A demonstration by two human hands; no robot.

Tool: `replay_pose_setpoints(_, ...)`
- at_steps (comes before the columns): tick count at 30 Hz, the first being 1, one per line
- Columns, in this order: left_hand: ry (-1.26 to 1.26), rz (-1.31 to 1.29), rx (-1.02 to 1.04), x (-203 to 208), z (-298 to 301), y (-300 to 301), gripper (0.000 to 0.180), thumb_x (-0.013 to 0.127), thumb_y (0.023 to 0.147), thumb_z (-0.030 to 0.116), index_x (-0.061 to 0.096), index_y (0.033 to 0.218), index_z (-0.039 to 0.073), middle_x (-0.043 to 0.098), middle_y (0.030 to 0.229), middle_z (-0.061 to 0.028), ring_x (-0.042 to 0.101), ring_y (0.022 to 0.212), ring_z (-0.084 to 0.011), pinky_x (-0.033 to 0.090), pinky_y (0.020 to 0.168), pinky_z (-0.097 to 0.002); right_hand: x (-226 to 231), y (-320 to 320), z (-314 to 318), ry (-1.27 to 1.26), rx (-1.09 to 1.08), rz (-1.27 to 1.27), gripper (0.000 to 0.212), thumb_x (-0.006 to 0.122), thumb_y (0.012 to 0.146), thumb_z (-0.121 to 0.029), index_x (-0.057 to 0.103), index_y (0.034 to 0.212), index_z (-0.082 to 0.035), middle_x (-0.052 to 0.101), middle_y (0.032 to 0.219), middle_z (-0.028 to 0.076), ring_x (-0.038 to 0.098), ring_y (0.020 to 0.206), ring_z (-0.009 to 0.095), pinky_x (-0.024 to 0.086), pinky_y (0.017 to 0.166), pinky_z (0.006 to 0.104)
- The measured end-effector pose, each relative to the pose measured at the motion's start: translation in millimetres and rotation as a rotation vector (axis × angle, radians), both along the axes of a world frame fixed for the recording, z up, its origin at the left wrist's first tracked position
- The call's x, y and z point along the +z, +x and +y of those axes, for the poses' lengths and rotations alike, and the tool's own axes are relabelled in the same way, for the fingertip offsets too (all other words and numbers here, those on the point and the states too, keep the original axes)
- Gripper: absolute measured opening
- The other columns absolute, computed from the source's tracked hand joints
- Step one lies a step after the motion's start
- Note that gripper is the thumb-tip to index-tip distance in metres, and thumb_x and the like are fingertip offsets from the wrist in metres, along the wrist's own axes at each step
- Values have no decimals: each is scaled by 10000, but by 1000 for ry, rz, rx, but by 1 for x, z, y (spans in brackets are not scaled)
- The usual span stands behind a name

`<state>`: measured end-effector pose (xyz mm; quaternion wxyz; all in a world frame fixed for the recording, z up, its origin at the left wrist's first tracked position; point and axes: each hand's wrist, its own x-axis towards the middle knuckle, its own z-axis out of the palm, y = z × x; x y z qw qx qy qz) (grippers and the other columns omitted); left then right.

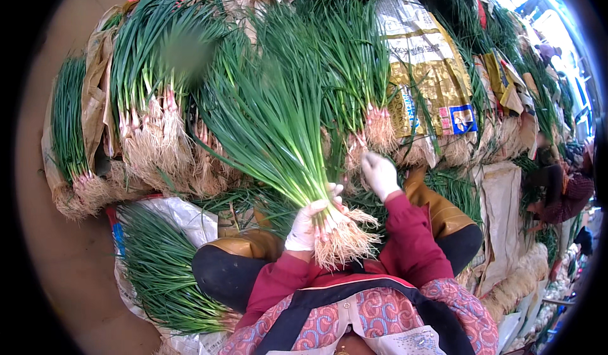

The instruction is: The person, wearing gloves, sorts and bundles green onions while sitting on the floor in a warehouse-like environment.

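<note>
My left hand, in a white glove, wraps round the stems of a thick bunch of green garlic. Its long flat leaves fan up and away to the left, while the pale tangled roots hang toward my lap. To the right, my gloved right hand is bent with its fingers drawn together beside the roots of another bunch. Whatever lies between those fingertips is too small to make out. Just beyond stands a further bunch with bushy roots.
More rooted bunches line the row at left. A loose pile of green garlic lies on a white sack beside my left knee. A gold and white printed sack covers bundles at right. Another person is at the far right.
</note>
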<state>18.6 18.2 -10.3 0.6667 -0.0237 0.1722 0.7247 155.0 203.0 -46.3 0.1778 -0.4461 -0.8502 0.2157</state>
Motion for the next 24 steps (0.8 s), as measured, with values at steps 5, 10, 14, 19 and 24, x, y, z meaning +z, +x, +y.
replay_pose_setpoints(5,18,-4,-8,-1,5,3,443,600,766,106,481,1181,9,557,1139,-149,604,905,-260,525,803,-451,-22,-33,65,67,-136,-231,244,543,835,-300,638,931,-96,636,839,159,621,779,320,483,710,409)
replay_pose_setpoints(10,39,-6,5,-10,4,2,405,603,787,100,502,1171,26,545,1190,-140,569,1019,-288,486,859,-473,29,-32,43,36,-108,-193,241,572,812,-310,657,827,-86,632,713,158,627,711,320,490,677,417)
replay_pose_setpoints(14,19,0,14,-2,6,5,411,596,784,103,494,1174,26,503,1259,-159,491,1144,-311,438,927,-473,66,-10,-16,-796,-123,360,189,601,861,-211,650,909,-35,633,678,25,593,579,109,471,541,271)
replay_pose_setpoints(19,-46,72,-71,-5,0,6,421,585,787,120,476,1179,12,520,1211,-205,562,1025,-342,494,844,-477,83,4,-82,-759,-49,405,218,577,896,-237,652,886,-33,629,725,-4,547,620,67,454,581,229)
replay_pose_setpoints(24,-47,46,-45,12,3,12,436,540,806,107,450,1211,-26,598,1027,-204,629,883,-286,550,727,-343,69,-13,-51,-1228,-178,503,375,513,918,-363,640,928,-11,650,839,19,580,642,144,465,597,270)
